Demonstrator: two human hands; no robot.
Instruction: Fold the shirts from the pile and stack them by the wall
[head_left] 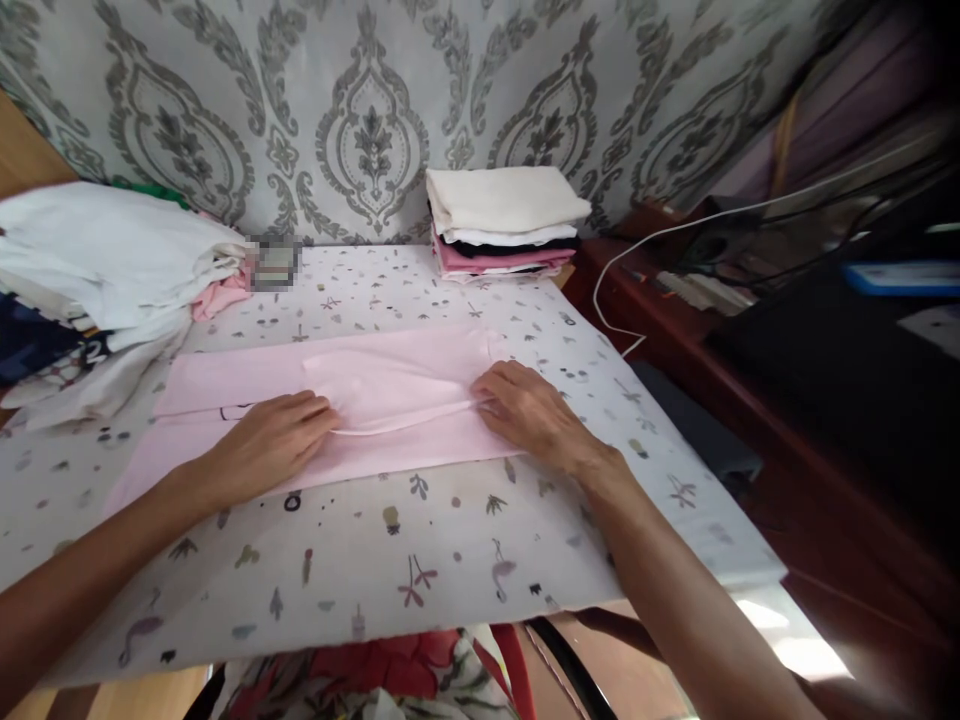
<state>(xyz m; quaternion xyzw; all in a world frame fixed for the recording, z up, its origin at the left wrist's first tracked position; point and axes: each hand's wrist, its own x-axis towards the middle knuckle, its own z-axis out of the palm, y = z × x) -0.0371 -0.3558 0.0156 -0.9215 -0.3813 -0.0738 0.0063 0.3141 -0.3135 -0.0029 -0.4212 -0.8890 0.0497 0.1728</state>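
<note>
A light pink shirt (405, 370) lies on the table in a long strip, its sides folded inward, with a bit of dark print showing near the left. My left hand (289, 430) pinches the edge of a folded-over flap near the strip's middle. At the right end, my right hand (521, 405) grips the same flap's edge between thumb and fingers. Between the two hands the edge runs nearly straight, with slight creases. Both hands rest low, close to the cloth.
A stack of folded clothes (506, 225) stands at the back right of the patterned tablecloth (420, 540). Loose clothes (120, 260) are heaped at the back left, beside a blurred small item (274, 264). A dark wooden desk (675, 310) with a white cable (697, 218) adjoins on the right.
</note>
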